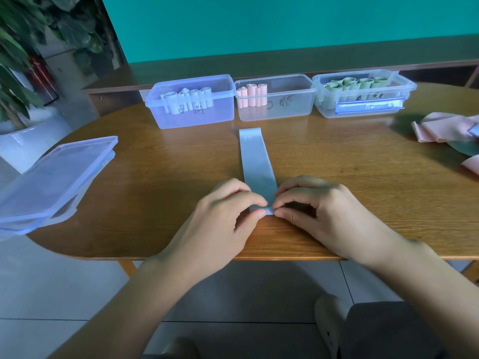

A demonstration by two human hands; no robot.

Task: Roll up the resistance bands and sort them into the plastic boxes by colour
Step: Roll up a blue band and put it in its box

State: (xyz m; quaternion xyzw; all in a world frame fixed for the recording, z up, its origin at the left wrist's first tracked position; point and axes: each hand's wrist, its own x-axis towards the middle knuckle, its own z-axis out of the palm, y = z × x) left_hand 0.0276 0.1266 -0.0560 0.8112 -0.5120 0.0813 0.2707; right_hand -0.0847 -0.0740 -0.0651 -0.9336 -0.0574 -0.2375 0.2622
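Observation:
A pale blue resistance band [255,159] lies flat on the wooden table [155,177], running away from me, with "20" printed at its far end. My left hand [228,211] and my right hand [311,206] both pinch its near end, where a small fold or roll has formed. Three plastic boxes stand in a row at the back: a blue-tinted box [191,117] with pale blue rolls, a clear box [285,110] with pink rolls, and a clear box [363,110] with green rolls.
Stacked box lids [51,177] hang over the table's left edge. Loose pink bands [445,130] and a dark green band [464,149] lie at the right edge. A potted plant [20,73] stands on the left beyond the table. The near table edge is just below my hands.

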